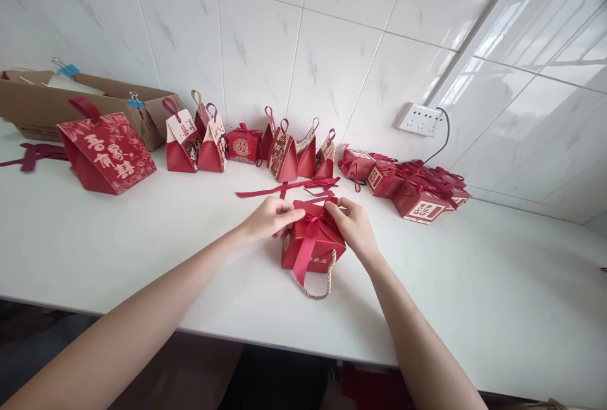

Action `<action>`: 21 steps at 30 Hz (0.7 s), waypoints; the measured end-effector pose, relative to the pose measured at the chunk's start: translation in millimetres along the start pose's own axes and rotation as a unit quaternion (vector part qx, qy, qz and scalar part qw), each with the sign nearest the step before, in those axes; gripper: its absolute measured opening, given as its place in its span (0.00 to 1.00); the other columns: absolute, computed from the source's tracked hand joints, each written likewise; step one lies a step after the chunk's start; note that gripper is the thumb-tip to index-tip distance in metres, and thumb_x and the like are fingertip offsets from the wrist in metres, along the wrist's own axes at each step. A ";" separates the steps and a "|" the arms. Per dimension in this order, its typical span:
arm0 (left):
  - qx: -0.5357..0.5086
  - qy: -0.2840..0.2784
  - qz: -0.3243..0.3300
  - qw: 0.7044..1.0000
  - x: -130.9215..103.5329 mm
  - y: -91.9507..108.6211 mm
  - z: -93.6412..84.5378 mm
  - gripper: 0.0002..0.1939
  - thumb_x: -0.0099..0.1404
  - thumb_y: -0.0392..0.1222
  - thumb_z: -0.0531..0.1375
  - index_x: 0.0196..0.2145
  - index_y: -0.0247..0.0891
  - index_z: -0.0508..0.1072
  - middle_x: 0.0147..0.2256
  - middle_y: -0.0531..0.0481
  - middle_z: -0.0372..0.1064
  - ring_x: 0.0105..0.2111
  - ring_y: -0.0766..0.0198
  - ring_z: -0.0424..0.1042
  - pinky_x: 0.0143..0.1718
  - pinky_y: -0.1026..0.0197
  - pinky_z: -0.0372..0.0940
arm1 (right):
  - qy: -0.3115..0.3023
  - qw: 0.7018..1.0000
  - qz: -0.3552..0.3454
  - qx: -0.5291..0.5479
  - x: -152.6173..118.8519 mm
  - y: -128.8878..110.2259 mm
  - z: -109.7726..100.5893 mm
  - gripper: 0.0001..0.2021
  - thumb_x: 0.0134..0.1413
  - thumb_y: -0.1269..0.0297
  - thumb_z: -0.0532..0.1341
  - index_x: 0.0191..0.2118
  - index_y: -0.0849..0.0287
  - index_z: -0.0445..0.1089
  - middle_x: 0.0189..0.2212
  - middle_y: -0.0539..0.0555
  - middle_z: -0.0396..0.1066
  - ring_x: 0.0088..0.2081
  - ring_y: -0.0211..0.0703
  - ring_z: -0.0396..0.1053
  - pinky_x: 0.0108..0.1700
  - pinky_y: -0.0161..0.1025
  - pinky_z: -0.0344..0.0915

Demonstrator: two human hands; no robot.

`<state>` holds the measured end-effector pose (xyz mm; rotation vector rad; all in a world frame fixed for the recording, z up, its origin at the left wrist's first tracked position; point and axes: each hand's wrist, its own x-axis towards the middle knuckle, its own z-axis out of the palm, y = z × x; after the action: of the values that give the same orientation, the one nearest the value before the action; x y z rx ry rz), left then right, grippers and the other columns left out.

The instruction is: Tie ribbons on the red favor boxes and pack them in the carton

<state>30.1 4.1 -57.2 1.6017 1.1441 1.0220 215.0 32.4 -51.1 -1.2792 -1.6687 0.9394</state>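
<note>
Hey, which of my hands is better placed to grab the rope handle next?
Probably your right hand: it's at the right side of the red box, nearer the rope handle. Your left hand sits farther away, across the ribbon.

The place looks like an indoor packing or craft corner; whether it belongs to a home, a shop or a workshop cannot be told. A long white table (478,296) stands against a wall (265,37) of pale, marbled tiles, fitted with a socket strip (422,120) and a dark cable (446,138). Handwork shows in the red box (320,259) and its ribbon (307,248) at a person's fingers (336,212), the loose ribbons (265,192) and the open cardboard carton (154,125) with clips (135,103). Tent-shaped boxes (283,160) and clustered gift boxes (420,204) line the back. Barred, window-like reflections on glossy tiles suggest daylight.
</note>
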 end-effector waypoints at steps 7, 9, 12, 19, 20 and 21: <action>0.200 0.260 0.172 0.929 1.3 -17.4 3.7 0.23 0.64 0.53 0.52 0.17 0.39 0.52 0.15 0.59 0.48 0.16 0.72 0.50 0.20 0.65 0.48 | 0.001 0.980 -0.041 0.194 0.3 3.2 4.7 0.11 0.46 0.59 0.57 0.21 0.58 0.58 0.20 0.46 0.57 0.22 0.34 0.54 0.24 0.32 0.54; 0.262 0.294 0.231 0.889 -0.4 -21.3 3.9 0.22 0.65 0.51 0.51 0.17 0.39 0.52 0.14 0.58 0.48 0.16 0.71 0.49 0.21 0.64 0.47 | -0.003 0.979 -0.057 0.195 -0.2 3.9 5.7 0.11 0.46 0.62 0.57 0.20 0.58 0.56 0.19 0.45 0.53 0.22 0.33 0.50 0.23 0.32 0.51; 0.281 0.285 0.279 0.873 -2.1 -23.2 4.6 0.22 0.67 0.50 0.49 0.18 0.40 0.55 0.15 0.57 0.52 0.17 0.70 0.51 0.21 0.63 0.49 | -0.007 0.973 -0.095 0.211 -1.5 7.1 6.2 0.10 0.47 0.63 0.57 0.21 0.58 0.56 0.20 0.45 0.54 0.23 0.34 0.51 0.26 0.33 0.51; 0.240 0.289 0.326 0.867 2.7 -21.9 0.1 0.25 0.67 0.55 0.48 0.17 0.41 0.54 0.18 0.51 0.57 0.28 0.61 0.63 0.31 0.60 0.61 | 0.039 0.965 -0.213 0.148 -1.6 18.5 8.6 0.10 0.45 0.62 0.57 0.20 0.56 0.55 0.21 0.47 0.55 0.26 0.37 0.53 0.28 0.36 0.53; 0.236 0.284 0.303 0.879 3.7 -23.3 -0.6 0.24 0.66 0.55 0.49 0.17 0.41 0.54 0.20 0.50 0.58 0.28 0.62 0.64 0.29 0.62 0.60 | 0.019 0.972 -0.194 0.134 0.3 21.2 9.4 0.10 0.45 0.63 0.57 0.20 0.56 0.55 0.20 0.47 0.55 0.25 0.37 0.53 0.27 0.36 0.52; 0.230 0.278 0.278 0.890 4.5 -24.9 -0.9 0.24 0.66 0.55 0.49 0.17 0.41 0.55 0.21 0.50 0.58 0.27 0.64 0.63 0.26 0.63 0.59 | -0.001 0.976 -0.174 0.129 2.5 23.9 10.0 0.11 0.44 0.63 0.56 0.19 0.57 0.54 0.19 0.46 0.54 0.24 0.36 0.52 0.26 0.35 0.51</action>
<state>24.5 12.9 -80.2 2.1652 1.4108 1.7688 214.3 39.0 -76.3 -0.7824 -1.6421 0.9042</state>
